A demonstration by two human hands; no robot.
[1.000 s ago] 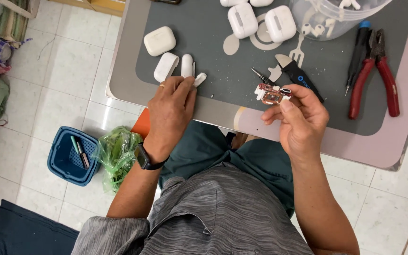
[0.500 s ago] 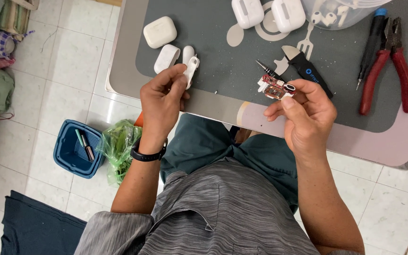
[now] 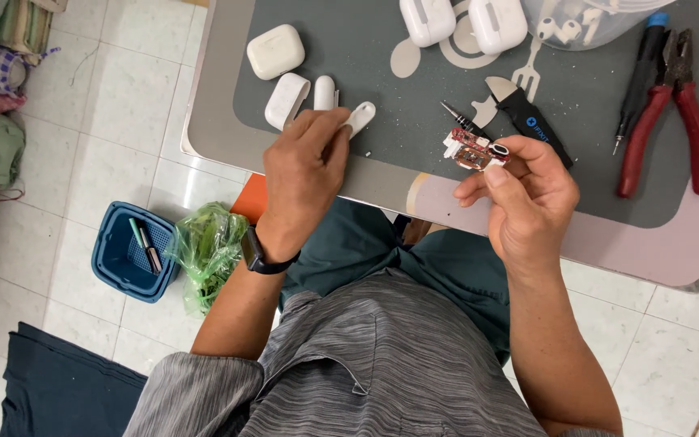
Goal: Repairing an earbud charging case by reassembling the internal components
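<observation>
In right hand (image 3: 527,194), circuit board (image 3: 472,150)

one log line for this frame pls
left hand: grips white shell piece | right hand: holds red circuit board | nearby: pliers

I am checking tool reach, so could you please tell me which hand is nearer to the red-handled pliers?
Right. The right hand, holding a small red circuit board, lies just left of the red-handled pliers. The left hand grips a white plastic piece much farther left.
</observation>
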